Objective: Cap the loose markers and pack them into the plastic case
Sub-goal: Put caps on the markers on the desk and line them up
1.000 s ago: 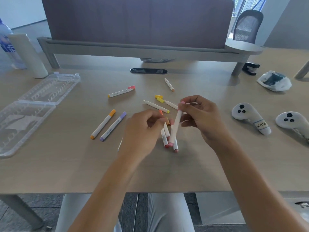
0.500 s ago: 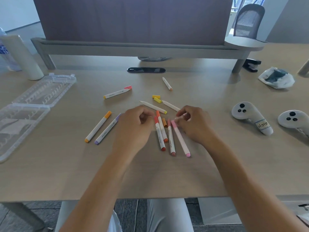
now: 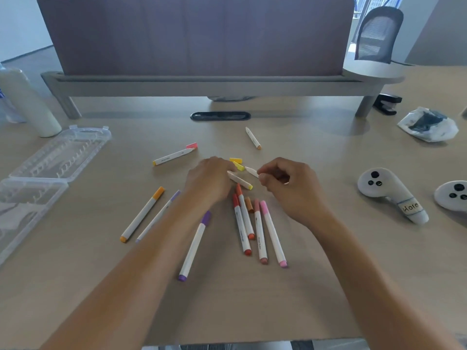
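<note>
White uncapped marker (image 3: 252, 172) is being pinched by the right hand (image 3: 285, 183); the left hand (image 3: 209, 180) is resting curled over the yellow-ended marker (image 3: 240, 181) beside it, grip unclear.

A grey divider screen (image 3: 197, 34) stands across the far side of the worktop (image 3: 328, 286). Two white game controllers (image 3: 390, 194) lie at the right, a black stapler (image 3: 386, 104) and a crumpled plastic bag (image 3: 428, 124) beyond them. A white bottle (image 3: 27, 102) stands far left. An office chair (image 3: 376, 34) shows behind.
</note>
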`<action>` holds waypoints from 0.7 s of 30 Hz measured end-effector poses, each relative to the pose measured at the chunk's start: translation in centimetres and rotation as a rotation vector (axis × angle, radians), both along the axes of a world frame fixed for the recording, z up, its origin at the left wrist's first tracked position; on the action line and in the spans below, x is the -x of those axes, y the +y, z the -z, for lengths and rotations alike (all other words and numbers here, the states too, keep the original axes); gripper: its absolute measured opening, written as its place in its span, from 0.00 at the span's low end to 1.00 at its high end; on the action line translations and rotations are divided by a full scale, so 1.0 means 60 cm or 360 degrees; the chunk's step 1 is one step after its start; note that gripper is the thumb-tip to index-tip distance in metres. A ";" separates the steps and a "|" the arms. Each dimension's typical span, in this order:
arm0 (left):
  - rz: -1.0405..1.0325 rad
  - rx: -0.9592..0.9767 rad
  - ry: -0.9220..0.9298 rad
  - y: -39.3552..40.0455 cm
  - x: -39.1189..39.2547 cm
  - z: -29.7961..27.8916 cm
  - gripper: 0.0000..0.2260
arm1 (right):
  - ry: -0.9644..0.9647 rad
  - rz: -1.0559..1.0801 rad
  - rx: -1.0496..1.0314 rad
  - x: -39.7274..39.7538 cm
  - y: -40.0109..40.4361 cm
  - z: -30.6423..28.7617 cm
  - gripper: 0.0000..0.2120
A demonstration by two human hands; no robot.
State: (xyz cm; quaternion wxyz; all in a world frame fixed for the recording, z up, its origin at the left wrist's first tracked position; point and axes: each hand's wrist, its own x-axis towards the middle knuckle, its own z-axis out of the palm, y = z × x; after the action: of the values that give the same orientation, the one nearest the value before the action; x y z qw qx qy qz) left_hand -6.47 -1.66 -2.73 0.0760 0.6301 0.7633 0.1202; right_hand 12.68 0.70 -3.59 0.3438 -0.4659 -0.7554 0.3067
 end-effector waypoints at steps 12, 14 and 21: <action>-0.0272 -0.0207 -0.0129 0.058 0.029 0.035 0.14 | -0.0018 -0.0102 0.0035 0.012 -0.004 0.015 0.05; -0.0324 -0.0189 -0.0065 0.066 0.030 0.040 0.17 | -0.0017 -0.0096 0.0030 0.014 -0.004 0.016 0.05; -0.0426 -0.0127 -0.0045 0.079 0.036 0.039 0.12 | 0.0063 -0.0091 0.0086 0.009 -0.007 0.014 0.06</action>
State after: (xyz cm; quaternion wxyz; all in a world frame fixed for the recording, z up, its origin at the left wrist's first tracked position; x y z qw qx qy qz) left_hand -8.66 3.08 -5.09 0.0448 0.5234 0.8341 0.1684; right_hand 12.15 0.31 -4.43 0.3371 -0.4470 -0.7529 0.3460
